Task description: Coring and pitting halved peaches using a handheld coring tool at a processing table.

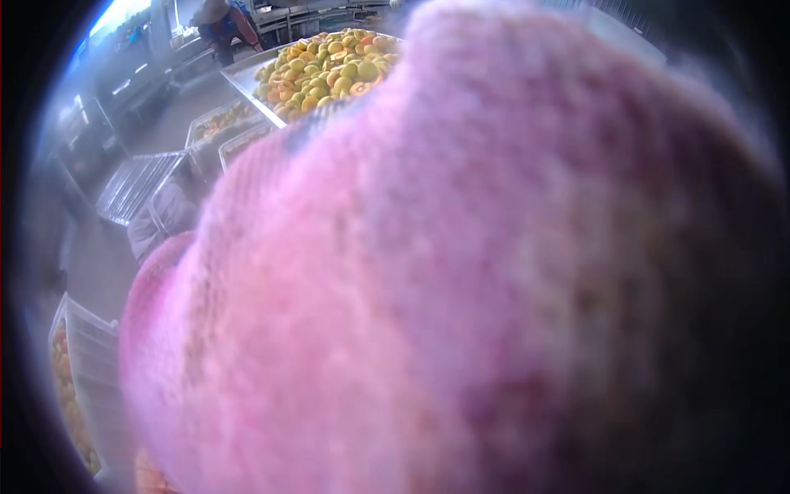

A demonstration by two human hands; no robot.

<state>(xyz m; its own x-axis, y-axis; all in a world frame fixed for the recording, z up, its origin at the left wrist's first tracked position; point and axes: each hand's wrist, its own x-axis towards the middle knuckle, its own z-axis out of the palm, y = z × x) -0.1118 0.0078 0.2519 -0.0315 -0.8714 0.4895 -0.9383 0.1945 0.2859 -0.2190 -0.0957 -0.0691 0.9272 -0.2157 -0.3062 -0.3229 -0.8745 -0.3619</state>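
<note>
A pink knitted glove (370,296) fills most of the view, very close to the camera and blurred. One of my hands is in it, but I cannot tell which, nor what its fingers hold. A more vivid pink edge (154,296) shows at its left side. Past the glove, a pale metal-edged tray or tabletop (254,99) bears a heap of yellow-green and orange stone fruit (321,74), likely apricots. Some are cut in half, with orange flesh showing. The glove covers the heap's right and near parts. My other hand cannot be made out.
Translucent plastic crates (192,133) with fruit stand left of the tray. A ribbed clear crate (139,185) sits tilted nearer, by grey cloth (163,216). Another fruit-filled crate (92,364) is at lower left. A person (225,25) bends over in the background.
</note>
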